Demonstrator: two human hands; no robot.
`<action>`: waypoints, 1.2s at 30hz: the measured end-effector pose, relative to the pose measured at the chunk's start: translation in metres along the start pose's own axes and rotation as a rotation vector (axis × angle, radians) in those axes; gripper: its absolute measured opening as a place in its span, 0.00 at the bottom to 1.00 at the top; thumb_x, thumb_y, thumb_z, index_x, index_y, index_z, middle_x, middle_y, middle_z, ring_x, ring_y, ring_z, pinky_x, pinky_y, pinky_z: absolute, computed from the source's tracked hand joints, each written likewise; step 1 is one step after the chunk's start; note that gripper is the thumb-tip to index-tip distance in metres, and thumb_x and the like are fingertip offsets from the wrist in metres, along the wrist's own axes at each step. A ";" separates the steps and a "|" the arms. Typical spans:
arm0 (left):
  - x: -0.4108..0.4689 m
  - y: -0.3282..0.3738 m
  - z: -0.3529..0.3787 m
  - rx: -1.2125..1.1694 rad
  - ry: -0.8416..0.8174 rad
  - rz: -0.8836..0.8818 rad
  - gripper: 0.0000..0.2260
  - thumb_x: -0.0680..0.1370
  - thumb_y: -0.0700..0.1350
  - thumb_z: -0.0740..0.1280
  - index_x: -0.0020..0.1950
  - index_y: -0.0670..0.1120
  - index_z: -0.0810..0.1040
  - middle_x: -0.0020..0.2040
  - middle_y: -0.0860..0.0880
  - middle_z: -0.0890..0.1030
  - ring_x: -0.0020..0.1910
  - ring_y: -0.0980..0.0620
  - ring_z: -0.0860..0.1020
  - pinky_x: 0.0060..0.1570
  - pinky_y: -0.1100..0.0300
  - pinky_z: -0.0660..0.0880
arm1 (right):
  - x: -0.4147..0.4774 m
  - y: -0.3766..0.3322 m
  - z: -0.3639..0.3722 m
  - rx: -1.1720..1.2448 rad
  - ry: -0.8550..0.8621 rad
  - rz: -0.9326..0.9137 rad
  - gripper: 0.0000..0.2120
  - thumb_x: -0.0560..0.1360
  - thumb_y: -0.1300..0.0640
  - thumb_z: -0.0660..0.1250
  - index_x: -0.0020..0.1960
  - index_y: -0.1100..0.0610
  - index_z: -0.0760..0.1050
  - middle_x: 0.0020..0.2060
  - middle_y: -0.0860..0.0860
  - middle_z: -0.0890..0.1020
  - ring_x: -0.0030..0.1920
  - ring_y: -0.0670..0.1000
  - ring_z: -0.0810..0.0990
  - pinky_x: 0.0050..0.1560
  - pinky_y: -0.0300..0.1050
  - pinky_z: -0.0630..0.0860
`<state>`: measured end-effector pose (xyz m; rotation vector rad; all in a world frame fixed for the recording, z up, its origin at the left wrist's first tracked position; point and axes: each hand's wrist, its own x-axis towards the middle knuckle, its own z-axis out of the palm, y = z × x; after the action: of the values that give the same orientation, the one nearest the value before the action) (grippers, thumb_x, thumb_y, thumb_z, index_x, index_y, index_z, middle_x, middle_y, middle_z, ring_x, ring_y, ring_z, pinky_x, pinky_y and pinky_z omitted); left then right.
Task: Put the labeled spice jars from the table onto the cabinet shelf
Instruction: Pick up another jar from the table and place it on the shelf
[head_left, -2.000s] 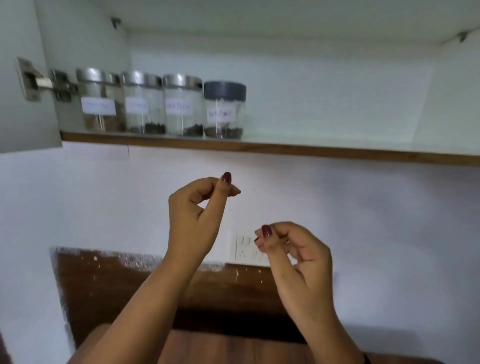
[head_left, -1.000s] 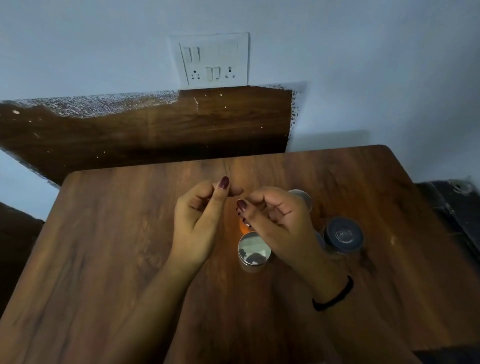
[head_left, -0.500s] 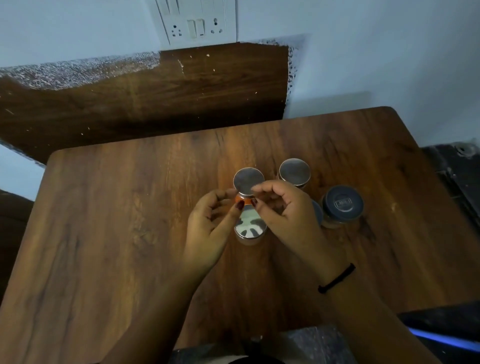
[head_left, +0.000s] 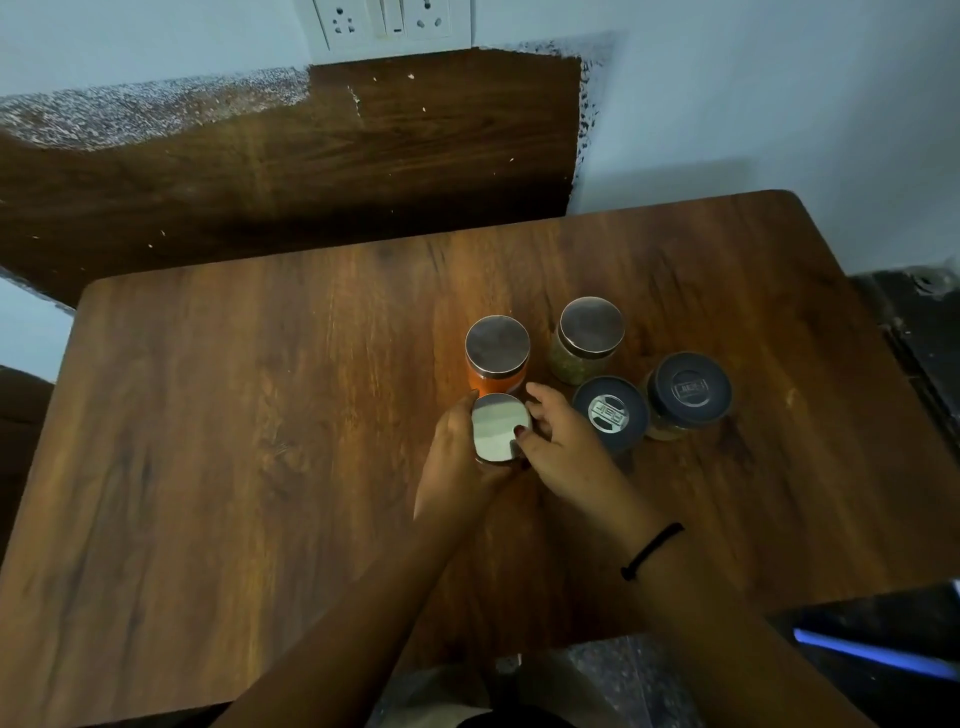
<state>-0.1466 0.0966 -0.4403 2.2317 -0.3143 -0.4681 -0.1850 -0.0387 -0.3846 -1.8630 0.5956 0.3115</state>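
Grip: left hand and right hand closed from either side round one shiny-lidded jar, right thumb on the lid's edge; whether it is lifted cannot be told. Just behind it, an orange jar upright on the worktop; rightward a greenish jar, a dark-lidded jar beside the right hand, and a second dark-lidded jar further right. Beyond, a wall socket; a black band on the right wrist.

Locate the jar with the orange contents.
In the head view, the orange jar stands on the table right of centre, just behind the shiny-lidded jar, with the green-spice jar to its right.
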 end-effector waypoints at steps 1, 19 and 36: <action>0.002 0.000 -0.004 0.004 -0.003 0.011 0.39 0.69 0.53 0.78 0.74 0.46 0.64 0.70 0.48 0.72 0.68 0.51 0.71 0.58 0.67 0.68 | 0.000 -0.001 -0.001 0.025 -0.005 0.000 0.27 0.81 0.61 0.62 0.77 0.53 0.59 0.72 0.52 0.70 0.71 0.52 0.70 0.70 0.50 0.71; -0.017 0.096 -0.177 -0.456 0.071 0.156 0.25 0.66 0.58 0.74 0.58 0.47 0.77 0.51 0.53 0.83 0.50 0.51 0.82 0.44 0.61 0.80 | -0.032 -0.092 -0.020 0.451 -0.159 -0.237 0.07 0.76 0.45 0.63 0.54 0.40 0.76 0.54 0.42 0.81 0.54 0.43 0.81 0.55 0.42 0.78; -0.035 0.138 -0.182 -0.566 0.288 0.152 0.27 0.82 0.64 0.49 0.62 0.48 0.78 0.51 0.45 0.85 0.51 0.48 0.84 0.52 0.52 0.79 | -0.048 -0.111 -0.027 0.628 -0.177 -0.515 0.28 0.64 0.44 0.74 0.62 0.51 0.76 0.55 0.50 0.84 0.57 0.51 0.83 0.52 0.44 0.80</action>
<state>-0.1095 0.1451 -0.2176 1.6766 -0.1692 -0.1242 -0.1677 -0.0216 -0.2631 -1.2968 0.0558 -0.0559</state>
